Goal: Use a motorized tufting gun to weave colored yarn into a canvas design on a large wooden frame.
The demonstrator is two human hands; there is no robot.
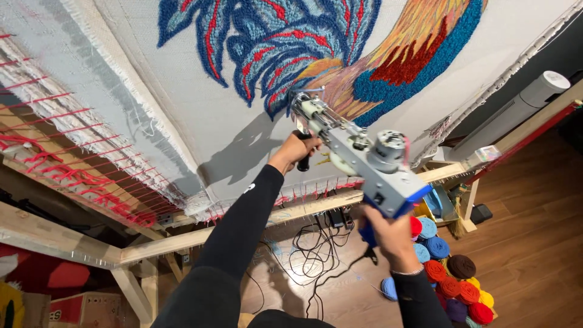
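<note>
I hold a grey tufting gun (358,155) with a blue base up against a stretched white cloth (200,103). Its tip presses the cloth at the lower edge of a tufted design (316,48) in blue, red, orange and yellow yarn. My left hand (297,152) is closed around the gun's black front handle. My right hand (388,234) grips the blue rear handle below the gun's motor. Both arms wear black sleeves.
The cloth is stretched on a wooden frame (182,240) with red yarn along its edges. Below lie black cables (316,255) on a wood floor, and a heap of yarn balls (455,279) at the right. A white cylinder (522,103) leans at upper right.
</note>
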